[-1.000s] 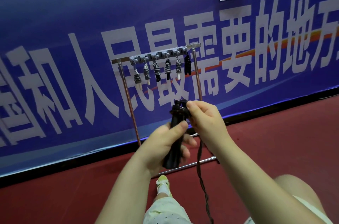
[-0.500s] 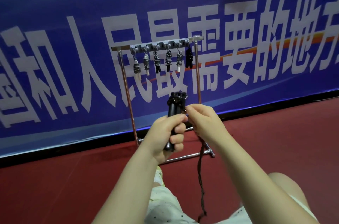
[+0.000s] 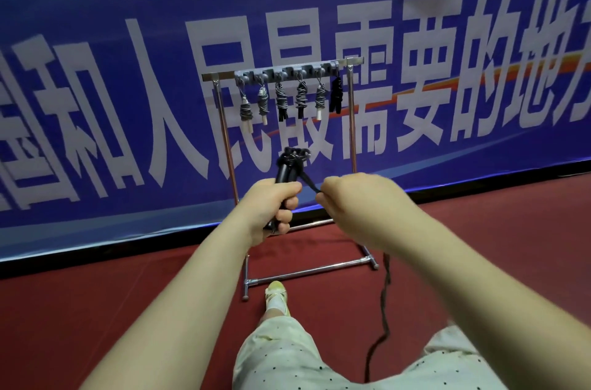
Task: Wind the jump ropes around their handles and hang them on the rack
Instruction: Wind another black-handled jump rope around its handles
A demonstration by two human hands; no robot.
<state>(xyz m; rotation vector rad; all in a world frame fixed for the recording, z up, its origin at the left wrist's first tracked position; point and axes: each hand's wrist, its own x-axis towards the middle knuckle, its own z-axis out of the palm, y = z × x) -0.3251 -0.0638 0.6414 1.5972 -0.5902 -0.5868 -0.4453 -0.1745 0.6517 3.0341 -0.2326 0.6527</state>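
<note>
— Nearest the camera, what is recorded?
— Item one: loose black rope [image 3: 386, 300], trailed down to the red floor [image 3: 128, 309]; unwound length is left. Item two: left hand [image 3: 271, 207], fingers pressed shut round the black handles [image 3: 286, 173], held upright, with a few turns noted at their top. Item three: right hand [image 3: 355, 197], just beside, its fingers pinched on the rope strand where it leaves the handles.

— And beyond?
— Item four: rack [image 3: 287, 68], six wound ropes [image 3: 289, 100] hung in a row. Winding is judged barely begun on this rope; hanging is not yet done.
</note>
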